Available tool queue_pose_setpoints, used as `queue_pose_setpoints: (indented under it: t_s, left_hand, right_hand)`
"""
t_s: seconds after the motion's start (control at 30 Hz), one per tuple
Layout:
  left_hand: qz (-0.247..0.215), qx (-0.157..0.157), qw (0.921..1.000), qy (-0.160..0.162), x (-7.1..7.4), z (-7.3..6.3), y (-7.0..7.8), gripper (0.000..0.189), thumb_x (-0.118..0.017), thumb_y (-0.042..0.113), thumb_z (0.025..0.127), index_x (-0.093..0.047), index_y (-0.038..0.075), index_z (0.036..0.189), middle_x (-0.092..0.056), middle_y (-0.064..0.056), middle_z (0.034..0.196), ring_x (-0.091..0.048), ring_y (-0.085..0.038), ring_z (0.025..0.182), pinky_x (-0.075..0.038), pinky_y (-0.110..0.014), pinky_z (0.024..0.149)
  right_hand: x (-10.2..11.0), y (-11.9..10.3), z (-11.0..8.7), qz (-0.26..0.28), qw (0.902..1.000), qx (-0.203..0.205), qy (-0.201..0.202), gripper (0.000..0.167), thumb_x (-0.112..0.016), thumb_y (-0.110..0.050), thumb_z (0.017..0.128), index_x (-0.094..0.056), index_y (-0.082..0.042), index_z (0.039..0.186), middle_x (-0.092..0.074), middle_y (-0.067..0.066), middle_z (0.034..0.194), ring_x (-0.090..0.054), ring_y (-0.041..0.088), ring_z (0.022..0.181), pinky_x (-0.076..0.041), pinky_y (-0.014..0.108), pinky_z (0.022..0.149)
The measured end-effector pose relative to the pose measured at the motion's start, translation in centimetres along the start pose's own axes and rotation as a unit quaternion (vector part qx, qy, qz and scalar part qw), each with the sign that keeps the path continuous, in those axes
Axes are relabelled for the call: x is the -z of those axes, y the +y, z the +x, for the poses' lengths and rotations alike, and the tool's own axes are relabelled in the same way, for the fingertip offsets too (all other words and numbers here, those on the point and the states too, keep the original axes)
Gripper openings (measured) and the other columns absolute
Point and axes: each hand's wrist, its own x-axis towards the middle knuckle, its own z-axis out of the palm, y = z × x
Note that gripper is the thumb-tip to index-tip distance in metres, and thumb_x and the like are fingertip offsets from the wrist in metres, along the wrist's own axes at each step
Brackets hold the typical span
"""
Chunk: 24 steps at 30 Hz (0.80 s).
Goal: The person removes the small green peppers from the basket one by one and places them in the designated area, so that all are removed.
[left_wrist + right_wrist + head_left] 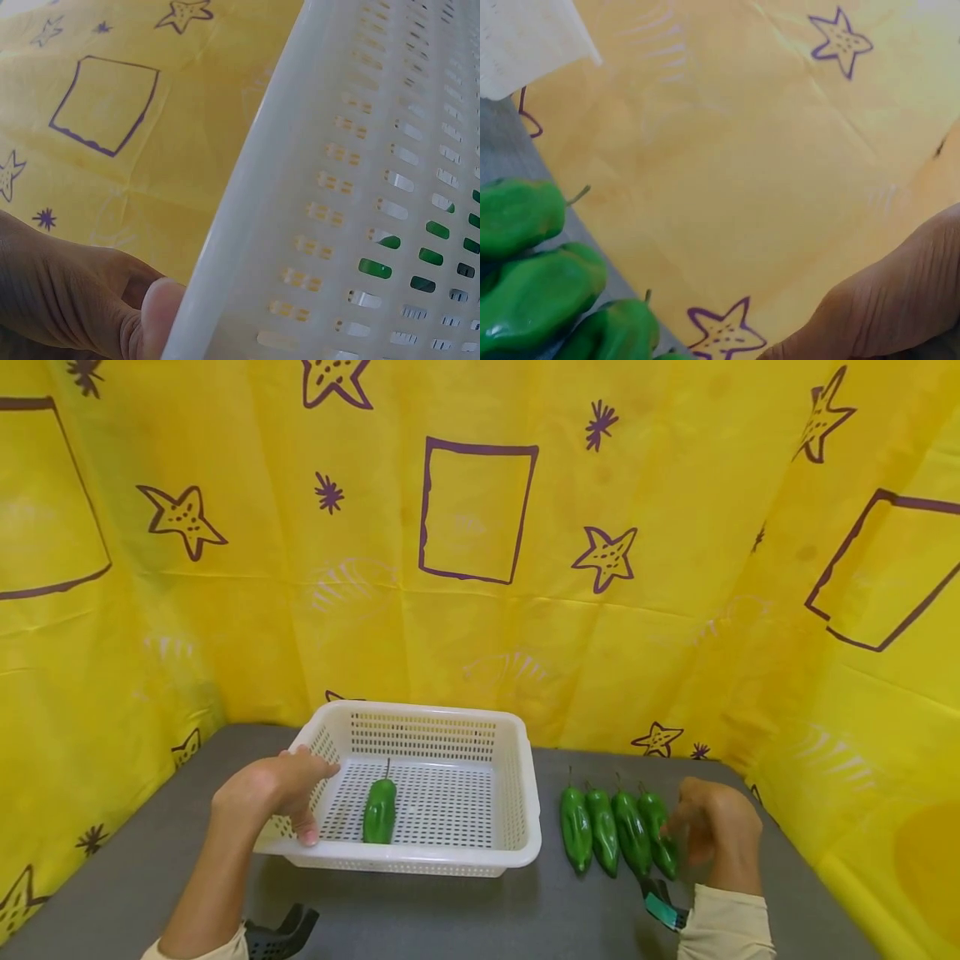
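Observation:
A white perforated plastic basket (405,858) stands at centre left on the grey tabletop, with one green pepper (379,810) lying inside it, stem toward the back. My left hand (273,785) grips the basket's left rim. In the left wrist view the thumb (161,311) meets the rim, while the other fingers are hidden. Right of the basket, several glossy green peppers (602,831) lie side by side. My right hand (716,822) is beside the rightmost pepper (655,818), its fingers bent loosely downward; whether they touch it is unclear.
Yellow cloth (480,635) with purple stars and squares surrounds the grey table (420,918) at the back and both sides. Black wrist-camera mounts show near both sleeves, the right one (660,902) close to the front tips of the peppers.

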Motion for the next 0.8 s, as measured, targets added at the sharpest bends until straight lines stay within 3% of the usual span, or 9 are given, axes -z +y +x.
queue_pose_setpoints:
  t_s: [0.1,0.27,0.43,0.5,0.67,0.8]
  left_hand:
    - [-0.002,-0.003,1.0000,0.001,0.0,0.0,0.0,0.113,-0.099,0.025,0.057,-0.047,0.000,0.154,-0.034,-0.046,0.153,-0.046,-0.054,0.125,-0.044,-0.064,0.098]
    - [0.005,-0.006,1.0000,0.002,-0.2,0.1,0.1,0.111,-0.099,0.024,0.058,-0.048,0.000,0.154,-0.031,-0.048,0.156,-0.046,-0.057,0.129,-0.043,-0.066,0.100]
    - [0.007,0.001,1.0000,0.001,-0.4,0.0,0.1,0.111,-0.099,0.024,0.058,-0.048,0.001,0.154,-0.025,-0.049,0.158,-0.040,-0.062,0.135,-0.041,-0.070,0.104]
    - [0.008,0.002,1.0000,0.001,-0.3,0.0,0.2,0.111,-0.099,0.024,0.058,-0.048,0.001,0.154,-0.024,-0.049,0.158,-0.037,-0.065,0.137,-0.039,-0.072,0.106]
    - [0.009,0.001,1.0000,0.002,-0.2,-0.1,0.1,0.111,-0.099,0.024,0.058,-0.048,0.000,0.154,-0.024,-0.050,0.157,-0.036,-0.066,0.138,-0.038,-0.073,0.106]
    - [0.007,-0.001,1.0000,0.001,-0.1,0.0,0.0,0.112,-0.099,0.025,0.058,-0.048,0.000,0.154,-0.032,-0.046,0.156,-0.040,-0.061,0.136,-0.041,-0.070,0.104]
  right_hand:
    - [0.5,-0.4,-0.3,0.008,0.9992,0.032,0.022,0.050,-0.071,-0.017,0.097,-0.054,0.017,0.130,-0.073,0.026,0.102,-0.072,0.027,0.074,-0.060,0.042,0.070]
    - [1.2,-1.3,-0.1,-0.016,0.9904,0.119,0.070,0.065,-0.069,-0.022,0.100,-0.043,0.017,0.144,-0.050,0.043,0.139,-0.067,0.032,0.086,-0.057,0.044,0.073]
    - [1.0,-3.1,0.2,-0.039,0.9644,0.225,0.134,0.056,-0.069,-0.018,0.100,-0.050,0.016,0.140,-0.057,0.039,0.138,-0.067,0.047,0.106,-0.058,0.053,0.084]
    - [0.7,-4.2,0.3,-0.036,0.9574,0.245,0.149,0.052,-0.067,-0.018,0.101,-0.052,0.014,0.139,-0.061,0.036,0.134,-0.065,0.049,0.113,-0.057,0.055,0.088]
    - [-0.3,-7.1,0.6,-0.016,0.9469,0.278,0.160,0.043,-0.066,-0.018,0.102,-0.058,0.007,0.136,-0.068,0.029,0.122,-0.067,0.041,0.107,-0.058,0.051,0.085]
    - [-1.1,-9.2,1.0,-0.007,0.9384,0.305,0.162,0.039,-0.066,-0.017,0.102,-0.061,0.004,0.134,-0.070,0.027,0.123,-0.068,0.039,0.108,-0.059,0.050,0.086]
